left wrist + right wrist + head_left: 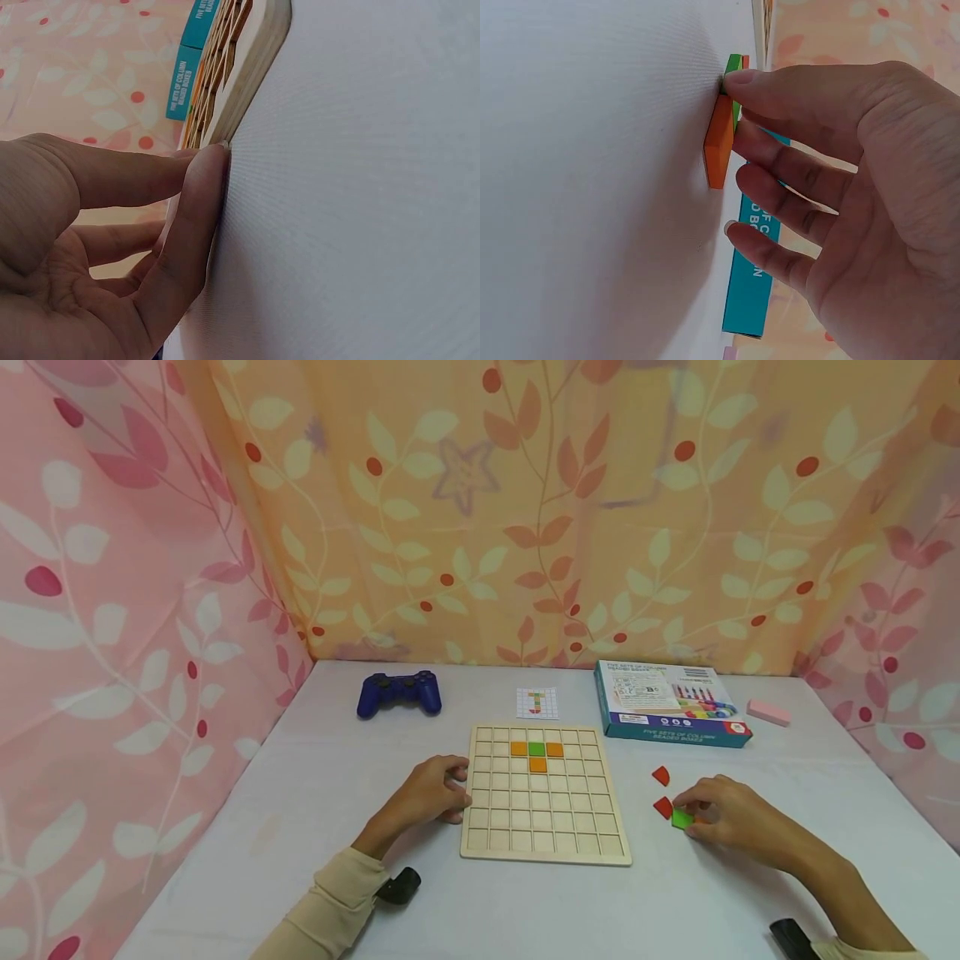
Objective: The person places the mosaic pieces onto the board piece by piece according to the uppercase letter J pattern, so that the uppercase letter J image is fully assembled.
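Note:
A wooden grid board (545, 810) lies on the table, with orange tiles (537, 765) and one green tile (536, 749) in its upper cells. My left hand (429, 789) holds the board's left edge, thumb and fingertips against its side; in the left wrist view, the fingertips (206, 161) meet near a corner. To the right of the board, my right hand (723, 814) pinches a loose green tile (681, 819) between thumb and forefinger, low at the table. An orange tile (719, 142) lies right beside it under the fingers. Two red quarter-round pieces (661, 776) are near the fingertips.
Behind the board is a small pattern card (537, 703) with a coloured figure. A blue game controller (399, 694) lies back left. At back right are a teal-edged box (671, 703) and a pink block (768, 712). Patterned curtains (465, 527) surround the table.

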Motion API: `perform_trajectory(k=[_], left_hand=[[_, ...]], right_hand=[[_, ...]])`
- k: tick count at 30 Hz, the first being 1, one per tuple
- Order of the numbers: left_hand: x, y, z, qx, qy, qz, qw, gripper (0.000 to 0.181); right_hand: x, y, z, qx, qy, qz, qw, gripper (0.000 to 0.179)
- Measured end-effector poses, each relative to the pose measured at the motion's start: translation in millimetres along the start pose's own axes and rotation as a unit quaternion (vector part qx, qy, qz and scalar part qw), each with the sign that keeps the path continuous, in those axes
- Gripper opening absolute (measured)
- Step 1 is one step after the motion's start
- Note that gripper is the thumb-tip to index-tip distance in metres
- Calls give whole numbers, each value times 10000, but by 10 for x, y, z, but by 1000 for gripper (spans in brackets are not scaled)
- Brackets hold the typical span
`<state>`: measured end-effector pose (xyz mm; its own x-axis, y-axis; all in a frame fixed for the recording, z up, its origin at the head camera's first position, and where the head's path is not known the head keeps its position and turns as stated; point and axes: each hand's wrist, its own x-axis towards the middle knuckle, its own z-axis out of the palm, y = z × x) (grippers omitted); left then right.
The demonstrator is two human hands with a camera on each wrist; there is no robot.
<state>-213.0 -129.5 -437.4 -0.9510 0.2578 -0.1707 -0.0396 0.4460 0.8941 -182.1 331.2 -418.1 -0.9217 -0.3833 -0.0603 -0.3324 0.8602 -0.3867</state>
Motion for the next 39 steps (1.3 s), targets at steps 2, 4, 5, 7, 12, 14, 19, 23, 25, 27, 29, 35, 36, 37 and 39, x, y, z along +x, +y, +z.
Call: perform_trajectory(k=[2, 4, 5, 7, 12, 14, 19, 23, 25, 27, 29, 35, 36, 37, 39], left_hand=[[0, 4, 0, 5, -11, 6, 10000, 64], [2, 3, 0, 13, -15, 15, 10000, 64], [3, 3, -1, 18, -14, 17, 10000, 64], [5, 0, -2, 25, -7, 16, 10000, 64], [2, -3, -9, 13, 5, 20, 10000, 64], [-5, 1, -13, -24, 4, 27, 10000, 65], [-24, 17, -20, -114, 9, 41, 9999, 66], [-22, 23, -16, -85, 4, 54, 9999, 66], [-19, 29, -13, -78, 7, 52, 10000, 65], [-17, 31, -10, -71, 7, 50, 10000, 65], [-19, 33, -7, -70, -3, 43, 10000, 65], [-27, 28, -4, -44, 10, 37, 10000, 65], [-27, 24, -4, -40, 11, 45, 10000, 65], [-29, 22, -4, -39, 14, 43, 10000, 65], [-31, 15, -3, -44, 22, 38, 10000, 65]], right_hand=[[9, -4, -9, -42, 11, 17, 10000, 30], [28, -26, -25, -52, -20, 36, 10000, 31], [42, -41, -37, -44, -45, 70, 10000, 31], [77, -81, -58, -15, -76, 152, 9999, 31], [180, -217, -89, 66, 19, 39, 10000, 29], [233, -274, -90, 61, 75, -116, 9999, 28], [396, -406, -42, 166, 147, -531, 9983, 25], [533, -508, 19, 252, 102, -643, 9976, 26], [598, -558, 50, 298, 81, -670, 9973, 27], [660, -604, 84, 353, 59, -662, 9972, 27], [715, -641, 125, 392, 57, -695, 9968, 27], [870, -762, 237, 365, 67, -880, 9954, 26], [896, -786, 249, 372, 53, -887, 9953, 26], [918, -809, 259, 383, 37, -891, 9953, 26], [964, -844, 282, 424, 3, -952, 9946, 25]])
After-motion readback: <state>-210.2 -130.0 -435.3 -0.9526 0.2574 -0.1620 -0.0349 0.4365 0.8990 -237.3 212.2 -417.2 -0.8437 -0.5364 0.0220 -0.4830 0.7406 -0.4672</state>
